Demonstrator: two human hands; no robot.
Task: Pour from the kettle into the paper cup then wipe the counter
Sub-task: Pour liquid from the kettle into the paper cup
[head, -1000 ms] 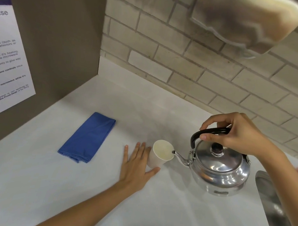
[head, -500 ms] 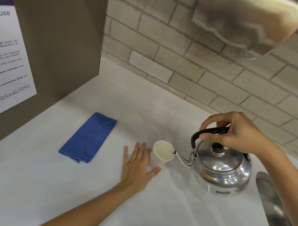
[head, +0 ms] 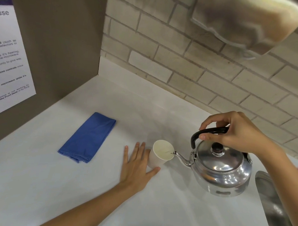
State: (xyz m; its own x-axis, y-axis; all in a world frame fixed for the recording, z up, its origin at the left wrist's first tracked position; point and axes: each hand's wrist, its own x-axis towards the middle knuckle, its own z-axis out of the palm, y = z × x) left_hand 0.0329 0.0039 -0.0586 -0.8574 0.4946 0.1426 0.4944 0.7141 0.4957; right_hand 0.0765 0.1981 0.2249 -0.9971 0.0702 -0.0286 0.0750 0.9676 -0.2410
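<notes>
Pale brick wall (head: pixel 166 48), brown side panel (head: pixel 62 36) with poster (head: pixel 5 64), perhaps a sink (head: pixel 279 210).

At the left edge of the frame, a white poster (head: pixel 5 58) shows partial words: "use", "food", "microwave controls", "Front Desk".

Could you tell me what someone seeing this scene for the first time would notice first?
Most likely the shiny metal kettle at right, tipped by the right hand gripping its black handle so the spout sits at the rim of the paper cup. The left hand lies flat on the white counter, against the cup's left side. A folded blue cloth lies apart to the left, the brightest colour in view.
</notes>
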